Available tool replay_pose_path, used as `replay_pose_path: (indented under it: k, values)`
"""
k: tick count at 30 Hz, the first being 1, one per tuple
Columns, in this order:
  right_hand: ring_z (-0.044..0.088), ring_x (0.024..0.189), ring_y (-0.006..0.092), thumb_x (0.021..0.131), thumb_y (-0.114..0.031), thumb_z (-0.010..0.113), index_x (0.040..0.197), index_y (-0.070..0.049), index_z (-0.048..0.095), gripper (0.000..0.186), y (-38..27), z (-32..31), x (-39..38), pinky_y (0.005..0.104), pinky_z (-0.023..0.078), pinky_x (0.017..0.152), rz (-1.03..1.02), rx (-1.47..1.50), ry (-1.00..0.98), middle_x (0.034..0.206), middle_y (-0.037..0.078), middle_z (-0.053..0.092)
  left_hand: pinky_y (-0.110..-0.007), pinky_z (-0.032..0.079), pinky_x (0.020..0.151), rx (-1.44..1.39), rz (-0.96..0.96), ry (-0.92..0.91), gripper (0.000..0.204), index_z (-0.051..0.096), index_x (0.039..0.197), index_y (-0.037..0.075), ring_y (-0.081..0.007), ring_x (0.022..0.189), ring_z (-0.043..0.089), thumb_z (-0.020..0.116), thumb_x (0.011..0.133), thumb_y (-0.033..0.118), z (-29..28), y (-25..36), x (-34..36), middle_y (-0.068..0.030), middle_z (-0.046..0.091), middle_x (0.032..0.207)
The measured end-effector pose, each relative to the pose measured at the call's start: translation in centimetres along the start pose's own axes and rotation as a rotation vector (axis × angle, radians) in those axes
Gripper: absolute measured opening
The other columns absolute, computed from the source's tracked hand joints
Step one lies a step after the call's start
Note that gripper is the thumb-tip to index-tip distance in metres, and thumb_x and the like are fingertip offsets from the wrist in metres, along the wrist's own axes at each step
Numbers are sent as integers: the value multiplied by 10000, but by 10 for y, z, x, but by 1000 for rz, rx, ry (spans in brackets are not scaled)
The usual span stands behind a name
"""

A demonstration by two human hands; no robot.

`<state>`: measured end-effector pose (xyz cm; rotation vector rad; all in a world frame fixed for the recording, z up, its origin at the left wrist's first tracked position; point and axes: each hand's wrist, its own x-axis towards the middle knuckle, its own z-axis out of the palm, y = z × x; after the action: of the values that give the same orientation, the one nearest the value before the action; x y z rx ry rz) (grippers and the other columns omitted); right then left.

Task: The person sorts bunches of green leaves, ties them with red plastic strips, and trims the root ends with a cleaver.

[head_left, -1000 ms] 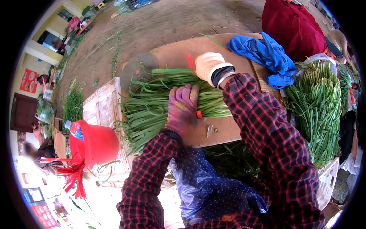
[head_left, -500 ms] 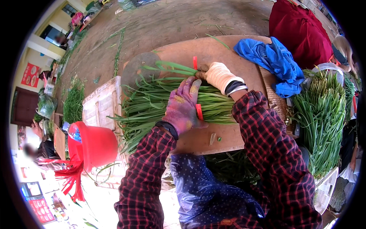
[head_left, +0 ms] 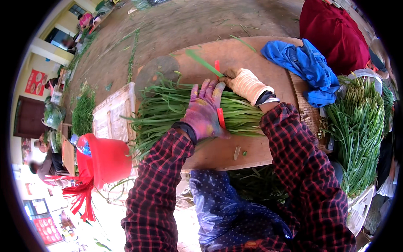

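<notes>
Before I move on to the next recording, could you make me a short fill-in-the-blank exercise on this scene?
1. The left hand rests on the green stalks in a pink and purple ____.
2. A blurred green leaf sticks out by the fingers of the ____ hand.
3. The strip beside the left thumb is coloured ____.
4. The crumpled cloth at the board's far right corner is coloured ____.

Missing words: glove; right; red; blue.

Brown floor, yellowish wall, dark door
</notes>
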<state>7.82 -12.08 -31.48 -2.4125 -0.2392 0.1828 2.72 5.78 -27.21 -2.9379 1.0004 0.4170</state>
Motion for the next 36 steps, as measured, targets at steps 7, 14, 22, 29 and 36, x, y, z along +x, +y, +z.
replay_pose_path:
  k: [7, 14, 22, 29, 36]
  values:
    - [625, 1029, 400, 915, -333, 608, 1152, -54, 621, 366, -14, -2, -11, 458, 492, 891, 150, 87, 101, 1058, 197, 681, -479, 92, 1208, 34, 28, 71, 1306, 214, 1500, -7, -352, 1486, 132, 795, 548, 672, 11, 1, -5, -199, 219, 1559]
    - [648, 990, 372, 860, -289, 666, 1168, -112, 606, 360, -22, -4, -22, 469, 522, 832, -14, 57, 502, 1049, 164, 681, -462, 153, 1205, -98, 78, 318, 1178, 311, 1448, 18, -347, 1449, 234, 836, 543, 560, 29, 6, -15, -183, 295, 1512]
    - [627, 963, 405, 887, -402, 586, 1043, -73, 678, 376, -80, -36, -20, 472, 490, 842, -97, -250, -176, 959, 223, 672, -454, 124, 1217, 9, -9, 224, 1143, 273, 1478, -22, -357, 1469, 214, 767, 639, 578, 37, 5, -20, -226, 299, 1535]
    - [674, 917, 379, 873, -527, 550, 922, -28, 731, 533, -95, -13, 8, 447, 527, 832, -56, -446, -176, 958, 202, 706, -474, 195, 1194, 42, -4, 111, 1048, 329, 1439, -25, -361, 1412, 328, 723, 683, 583, 40, 13, -9, -213, 387, 1477]
    - [654, 1035, 321, 881, -375, 571, 1084, -158, 715, 330, -86, 23, 45, 451, 524, 859, 10, -508, -226, 1071, 119, 701, -478, 204, 1190, 79, 45, 338, 1059, 331, 1431, -30, -359, 1397, 343, 737, 671, 586, 60, 2, -10, -205, 398, 1457]
